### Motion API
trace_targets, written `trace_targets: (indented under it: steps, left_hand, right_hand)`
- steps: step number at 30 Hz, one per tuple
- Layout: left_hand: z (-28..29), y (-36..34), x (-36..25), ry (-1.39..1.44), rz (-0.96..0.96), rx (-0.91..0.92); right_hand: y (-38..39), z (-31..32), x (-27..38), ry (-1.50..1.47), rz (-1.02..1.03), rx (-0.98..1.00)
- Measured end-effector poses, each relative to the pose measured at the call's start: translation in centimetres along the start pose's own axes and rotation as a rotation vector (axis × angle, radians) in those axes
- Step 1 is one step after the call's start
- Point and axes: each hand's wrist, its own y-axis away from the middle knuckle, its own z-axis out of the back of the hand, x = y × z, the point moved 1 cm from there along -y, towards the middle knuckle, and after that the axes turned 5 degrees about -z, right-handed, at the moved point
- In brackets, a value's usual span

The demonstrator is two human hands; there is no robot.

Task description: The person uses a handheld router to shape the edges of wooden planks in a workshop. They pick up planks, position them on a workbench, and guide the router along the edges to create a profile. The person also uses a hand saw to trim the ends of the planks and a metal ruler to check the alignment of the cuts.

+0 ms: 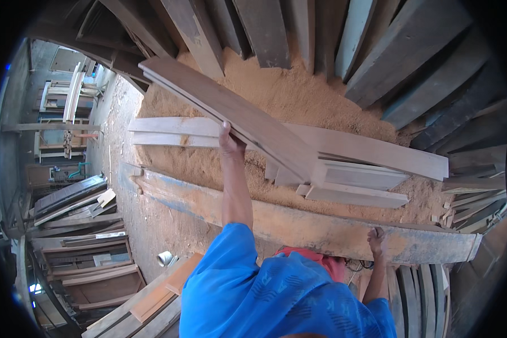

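My left hand is closed around the edge of a long brown wooden board, which slants from the upper left down toward the middle. The board's lower right end is blurred and lies over a stack of pale planks. Part of another pair of pale planks shows behind my left wrist. My right hand is at the near side of a long, thick timber beam, fingers curled. Something small and dark shows at its fingertips, too small to name.
Sawdust covers the ground under the planks. Large timbers stand around the far side. More boards lie at the lower left, near a white cup-like object. Wooden frames lean at the left.
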Motion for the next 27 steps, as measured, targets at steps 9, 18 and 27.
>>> trace_targets:
  steps: [9,18,27]
  left_hand:
    - [-16.8,13.0,3.1,0.293,0.423,0.599]
    - [-19.9,27.2,11.2,-0.024,0.855,0.92]
    - [-21.9,46.8,17.9,-0.756,0.419,1.233]
  right_hand:
    - [6.5,-1.1,-2.9,-0.02,0.034,-0.102]
    - [18.0,-0.2,-14.6,-0.069,0.039,-0.413]
    - [30.6,-0.8,-2.9,-0.633,0.233,-0.103]
